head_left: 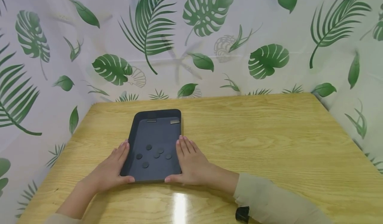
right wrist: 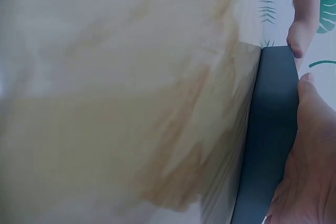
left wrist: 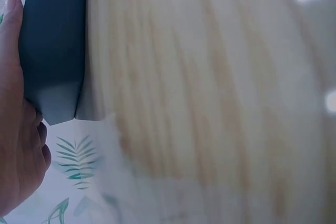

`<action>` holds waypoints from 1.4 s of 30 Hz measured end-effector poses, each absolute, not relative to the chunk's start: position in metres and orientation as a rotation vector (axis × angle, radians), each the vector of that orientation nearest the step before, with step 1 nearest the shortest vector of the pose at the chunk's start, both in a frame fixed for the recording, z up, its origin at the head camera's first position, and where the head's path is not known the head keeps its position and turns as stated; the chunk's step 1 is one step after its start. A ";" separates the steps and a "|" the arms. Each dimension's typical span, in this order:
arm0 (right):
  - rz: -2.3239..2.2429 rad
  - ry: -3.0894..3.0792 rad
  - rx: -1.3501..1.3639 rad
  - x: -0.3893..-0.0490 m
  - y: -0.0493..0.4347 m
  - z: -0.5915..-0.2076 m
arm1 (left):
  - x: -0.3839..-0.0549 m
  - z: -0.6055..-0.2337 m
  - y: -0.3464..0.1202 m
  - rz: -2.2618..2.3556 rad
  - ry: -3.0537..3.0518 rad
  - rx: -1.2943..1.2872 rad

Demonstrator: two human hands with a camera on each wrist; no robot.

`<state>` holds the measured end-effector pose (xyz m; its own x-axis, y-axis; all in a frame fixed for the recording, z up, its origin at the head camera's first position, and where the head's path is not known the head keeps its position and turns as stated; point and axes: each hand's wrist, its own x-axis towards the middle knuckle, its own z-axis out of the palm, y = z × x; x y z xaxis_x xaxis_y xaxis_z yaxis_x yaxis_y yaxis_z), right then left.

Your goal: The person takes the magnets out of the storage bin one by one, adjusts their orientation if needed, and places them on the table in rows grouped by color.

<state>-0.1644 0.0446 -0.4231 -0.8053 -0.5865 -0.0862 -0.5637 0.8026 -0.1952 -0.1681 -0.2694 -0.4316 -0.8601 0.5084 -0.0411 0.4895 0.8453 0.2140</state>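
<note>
A dark blue-grey rectangular tray (head_left: 163, 129) lies on the table. Inside it, several small dark round discs (head_left: 145, 165) are scattered over the near half, and two small flat bar-shaped pieces (head_left: 175, 121) sit by the far wall. My left hand (head_left: 109, 170) rests along the tray's left side, fingers straight, its thumb at the near edge. On the opposite side, my right hand (head_left: 192, 164) touches the right wall with straight fingers, thumb also at the near edge. Both wrist views show the tray's outer wall (left wrist: 55, 40) beside the hand; its inside is hidden there.
The wooden table (head_left: 254, 134) extends well to the right of the tray. A leaf-patterned white cloth (head_left: 167, 41) hangs behind it and along both sides. A black strap (head_left: 242, 214) shows at the right sleeve near the front edge.
</note>
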 end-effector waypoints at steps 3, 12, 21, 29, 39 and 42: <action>-0.239 2.849 -0.928 -0.165 0.048 -0.424 | -0.169 -0.431 -0.266 0.308 2.917 0.782; -0.209 2.857 -0.938 -0.171 0.061 -0.426 | -0.171 -0.426 -0.251 0.226 2.916 0.785; -0.250 2.818 -0.952 -0.171 0.070 -0.418 | -0.172 -0.428 -0.242 0.232 2.907 0.772; -0.257 2.830 -0.926 -0.174 0.082 -0.424 | -0.174 -0.426 -0.230 0.236 2.906 0.778; -0.305 2.814 -0.888 -0.172 0.094 -0.421 | -0.174 -0.423 -0.218 0.268 2.892 0.801; -0.326 2.811 -0.892 -0.171 0.098 -0.420 | -0.175 -0.423 -0.215 0.276 2.891 0.799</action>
<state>-0.1713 0.0982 -0.4198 -0.8054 -0.5844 -0.0990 -0.5462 0.7966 -0.2590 -0.1747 -0.2147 -0.4234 -0.8514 0.5190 -0.0757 0.4954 0.8431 0.2092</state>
